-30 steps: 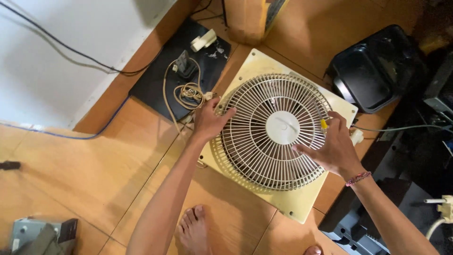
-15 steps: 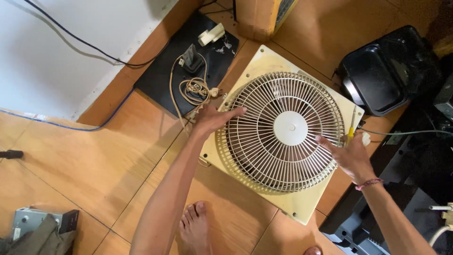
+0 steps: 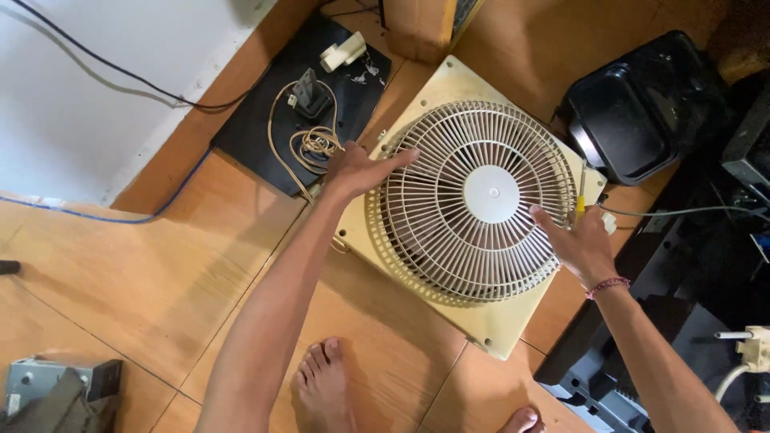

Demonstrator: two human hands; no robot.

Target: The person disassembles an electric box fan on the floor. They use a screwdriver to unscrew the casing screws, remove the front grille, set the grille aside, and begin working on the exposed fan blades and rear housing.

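On wood floor [image 3: 160,273]: hands flat against round ribbed plastic fan grille [image 3: 469,200].

left hand [image 3: 362,170], box fan [image 3: 473,210], right hand [image 3: 579,240]

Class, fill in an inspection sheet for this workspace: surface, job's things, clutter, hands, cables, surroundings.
Surface: orange tiled floor.
Job's things: cream box fan lying flat, round grille up.
Clutter: black mat with a small plug part; black tray.
Hands: left hand flat on the grille's edge; right hand at the opposite edge, with a yellow tool by its fingers.
Cables: coiled cord on the mat; blue wire.
Surroundings: white wall; bare foot.
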